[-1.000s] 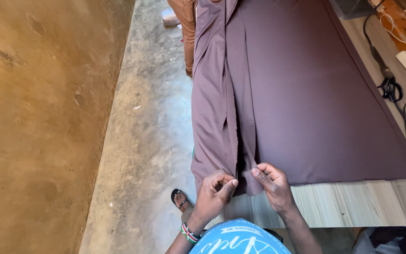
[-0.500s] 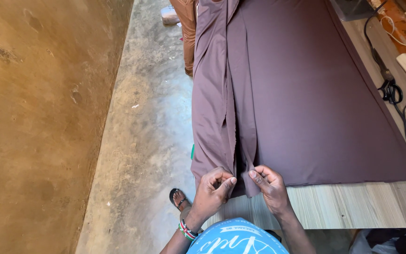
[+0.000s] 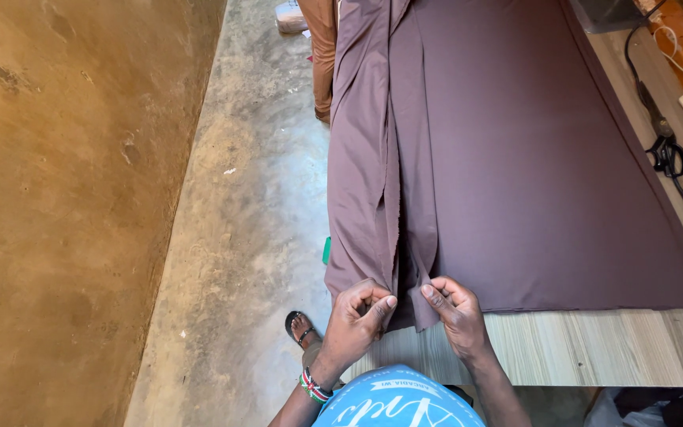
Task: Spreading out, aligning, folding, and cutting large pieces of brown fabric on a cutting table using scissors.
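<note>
Two hands pinch the cloth's near edge

Left of the brown cloth (image 3: 515,158) runs the concrete floor (image 3: 254,198). At the cloth's near hem, the left hand (image 3: 357,320) grips the overhanging fold, fingers closed on it. Just beside it, the right hand (image 3: 456,312) pinches the same hem, over the wooden table (image 3: 594,348).

A rough ochre-brown wall (image 3: 65,198), stained and pitted in places, fills the left side. Beside it runs a strip of grey concrete floor (image 3: 254,205), mottled and scuffed, with a small green scrap (image 3: 326,250) lying close to the tabletop's left edge. The tabletop (image 3: 594,348) is pale wood-grain laminate, bare along its near edge. Black cables (image 3: 673,158) trail along its right edge. Soft, even daylight, without hard shadows.
</note>
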